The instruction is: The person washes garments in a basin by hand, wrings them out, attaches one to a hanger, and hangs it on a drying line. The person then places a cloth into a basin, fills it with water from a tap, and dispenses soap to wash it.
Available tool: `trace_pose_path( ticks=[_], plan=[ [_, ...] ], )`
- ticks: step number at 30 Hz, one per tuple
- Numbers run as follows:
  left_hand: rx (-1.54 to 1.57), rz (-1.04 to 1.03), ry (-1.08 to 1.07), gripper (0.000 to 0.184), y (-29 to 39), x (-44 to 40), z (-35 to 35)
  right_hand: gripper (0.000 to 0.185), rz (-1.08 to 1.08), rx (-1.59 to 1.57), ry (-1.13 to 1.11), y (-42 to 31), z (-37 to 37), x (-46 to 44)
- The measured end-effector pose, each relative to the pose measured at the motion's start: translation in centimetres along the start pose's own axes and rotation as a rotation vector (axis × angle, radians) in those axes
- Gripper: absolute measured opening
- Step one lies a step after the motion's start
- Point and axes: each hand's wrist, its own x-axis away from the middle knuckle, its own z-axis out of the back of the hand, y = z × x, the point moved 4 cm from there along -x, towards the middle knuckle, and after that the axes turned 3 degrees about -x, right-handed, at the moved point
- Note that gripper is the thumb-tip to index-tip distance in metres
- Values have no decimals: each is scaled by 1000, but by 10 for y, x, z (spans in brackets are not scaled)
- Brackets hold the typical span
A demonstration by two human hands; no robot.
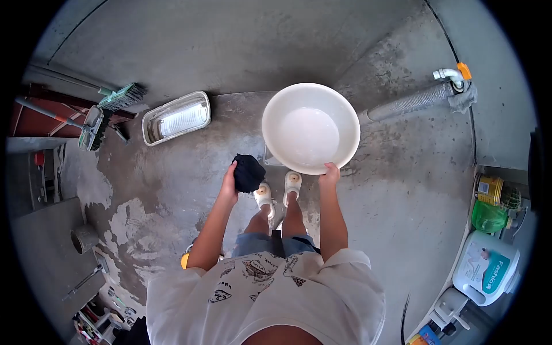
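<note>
A bunched dark cloth [249, 173] is in my left hand [229, 181], whose fingers wrap its left side. My right hand [329, 174] grips the near rim of a large round white basin [311, 132], thumb over the edge. Its inside faces me, and a little whitish liquid or sheen shows at the bottom. The cloth is left of the basin, apart from it. Part of a pale object shows under the basin's lower left edge.
A rectangular tub with a washboard [185, 118] lies at the upper left, beside brushes and brooms [122, 98]. A pipe with an orange-handled tap [463, 71] is at the upper right. Detergent bottles [486, 268] line the right side. My white shoes [292, 185] are below the basin.
</note>
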Motion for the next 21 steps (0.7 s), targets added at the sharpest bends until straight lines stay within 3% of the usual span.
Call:
trace_pose_path(
  ticks=[2, 4, 5, 6, 7, 8, 10, 13, 14, 16, 17, 18, 20, 21],
  plan=[
    [-46, 17, -89, 49, 3, -21, -49, 38, -70, -58, 37, 18, 20, -17],
    [-226, 48, -209, 57, 2, -46, -94, 34, -138, -131, -173, 29, 24, -25],
    [-361, 56, -195, 65, 6, -44, -118, 34, -140, -142, -148, 30, 32, -26],
    [-388, 78, -262, 73, -1, -58, -129, 32, -281, -70, -64, 33, 45, -24],
    [-411, 81, -226, 73, -13, -68, -129, 31, -419, 1, 12, 32, 54, -21],
    [-432, 70, -197, 72, -15, -75, -135, 31, -413, -11, 17, 21, 55, -17],
    [-472, 34, -138, 68, -20, -65, -133, 27, 178, 493, 244, -36, 56, -8],
    [-523, 140, -110, 54, -46, -68, -89, 21, 681, 251, -135, -205, -35, 37],
    [-536, 187, -86, 48, -54, -68, -71, 20, 850, 353, -168, -267, -74, 60],
    [-624, 196, 38, 47, -69, -66, -33, 30, 1542, 609, -327, -363, -145, 97],
    [-634, 208, 101, 48, -76, -68, -9, 36, 1749, 751, -382, -395, -182, 111],
    [-642, 220, 167, 50, -82, -68, 12, 41, 1900, 814, -394, -416, -215, 113],
    [-590, 204, 256, 51, -90, -63, 40, 43, 1746, 1094, -437, -435, -266, 102],
    [-550, 201, 339, 52, -90, -55, 50, 43, 1740, 1082, -448, -438, -279, 109]
  ],
)
